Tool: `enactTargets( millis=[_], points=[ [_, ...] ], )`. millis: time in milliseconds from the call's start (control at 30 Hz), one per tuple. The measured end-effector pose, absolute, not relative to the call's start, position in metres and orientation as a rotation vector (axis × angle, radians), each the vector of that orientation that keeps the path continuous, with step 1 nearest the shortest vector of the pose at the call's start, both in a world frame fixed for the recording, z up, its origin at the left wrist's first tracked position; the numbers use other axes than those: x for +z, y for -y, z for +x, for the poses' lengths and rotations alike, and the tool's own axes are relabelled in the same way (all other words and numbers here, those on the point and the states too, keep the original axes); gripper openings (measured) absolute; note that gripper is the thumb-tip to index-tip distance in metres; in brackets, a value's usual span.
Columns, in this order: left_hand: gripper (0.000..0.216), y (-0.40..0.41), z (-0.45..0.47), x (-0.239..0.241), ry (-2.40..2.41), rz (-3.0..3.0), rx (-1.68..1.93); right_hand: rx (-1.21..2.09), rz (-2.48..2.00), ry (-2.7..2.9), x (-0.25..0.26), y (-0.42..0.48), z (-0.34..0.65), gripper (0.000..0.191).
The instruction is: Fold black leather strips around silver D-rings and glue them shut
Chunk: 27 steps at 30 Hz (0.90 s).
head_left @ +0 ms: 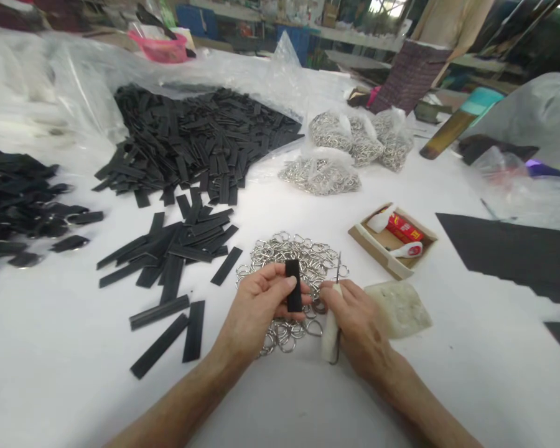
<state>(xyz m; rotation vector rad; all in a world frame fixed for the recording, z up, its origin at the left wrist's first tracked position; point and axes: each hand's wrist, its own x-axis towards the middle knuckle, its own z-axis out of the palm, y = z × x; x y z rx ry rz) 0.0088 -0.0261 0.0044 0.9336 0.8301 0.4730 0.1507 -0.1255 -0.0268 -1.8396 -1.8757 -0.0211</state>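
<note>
Between the thumb and fingers of my left hand (261,298) is a short black strip (295,300), held upright above a heap of silver metal D-rings (303,255). My right hand (361,320) is closed around a white-handled tool (330,339) whose thin metal tip points away from me; its exact kind is unclear. The fingers of both hands are close together over the right side of the rings. A small brown round piece (319,306) shows by my right fingertips. Beside my right hand lies a translucent yellowish slab (399,308).
Loose black strips (196,233) lie left of the rings, before a large strip pile (200,137). Dark pieces with shiny rings (18,211) are at far left. Ring-filled bags (320,174) stand behind. Right are a cardboard box (378,249), black sheet (508,255) and bottle (462,124).
</note>
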Motion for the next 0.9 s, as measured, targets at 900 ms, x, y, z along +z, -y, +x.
enactTargets(
  millis=[900],
  points=[
    [0.02,0.045,0.012,0.005,-0.757,1.373,0.063,0.661,-1.689,1.056,0.004,0.139,0.151,0.006]
  ],
)
